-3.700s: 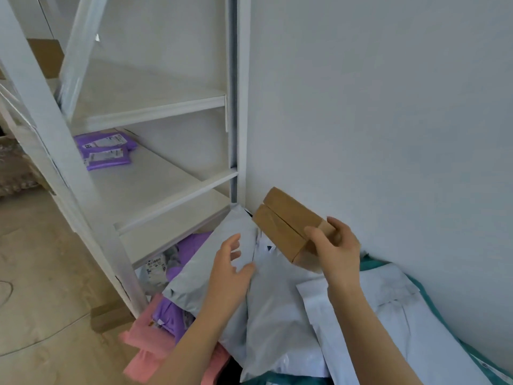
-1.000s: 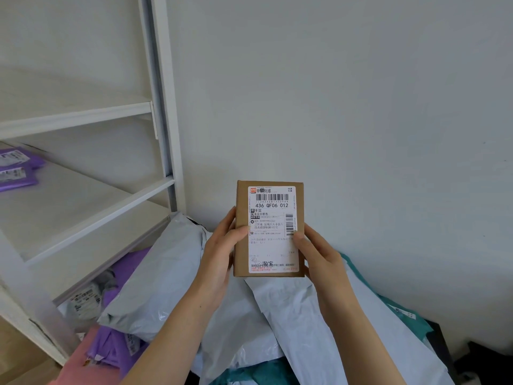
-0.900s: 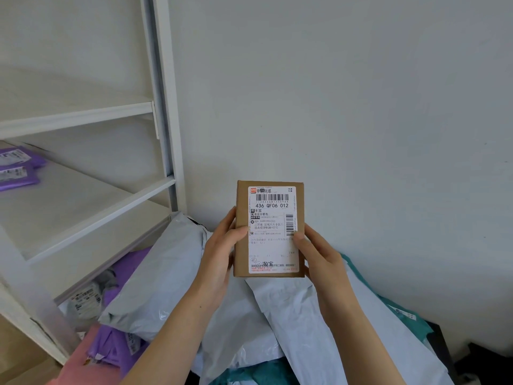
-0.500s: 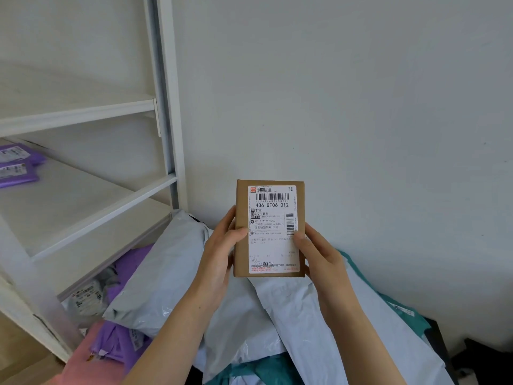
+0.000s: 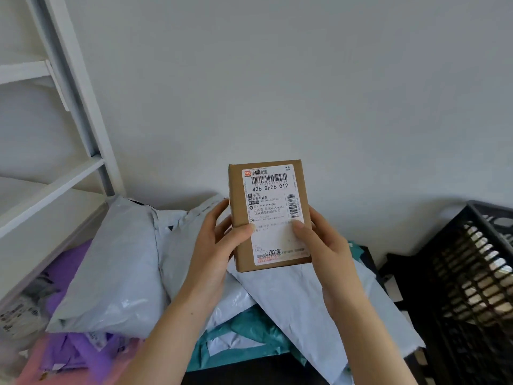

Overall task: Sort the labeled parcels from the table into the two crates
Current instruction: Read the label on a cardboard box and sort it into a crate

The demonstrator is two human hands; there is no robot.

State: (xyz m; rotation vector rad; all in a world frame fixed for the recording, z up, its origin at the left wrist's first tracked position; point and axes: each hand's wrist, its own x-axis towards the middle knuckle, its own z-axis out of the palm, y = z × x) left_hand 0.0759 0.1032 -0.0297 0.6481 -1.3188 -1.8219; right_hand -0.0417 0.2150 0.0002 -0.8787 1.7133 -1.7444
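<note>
From the head camera, you hold a small brown cardboard box (image 5: 270, 215) upright in front of you, just right of the middle of the view, with its white shipping label (image 5: 273, 190) facing you; the barcode and "436 QF06 012" read clearly. Your left hand (image 5: 216, 245) grasps the box's left edge from eight o'clock, thumb on the front and fingers curled behind. Your right hand (image 5: 324, 245) grasps the right edge from four o'clock, thumb pressed on the label. The box is lifted clear above a heap of soft parcels: pale grey plastic mailer bags (image 5: 116, 268) run from nine to six o'clock, a teal mailer (image 5: 249, 329) lies at six, and purple mailers (image 5: 72, 354) and a pink one (image 5: 36, 368) at seven. A black slatted plastic crate (image 5: 458, 273) stands at four o'clock, a white metal shelf rack (image 5: 83, 107) at ten.
</note>
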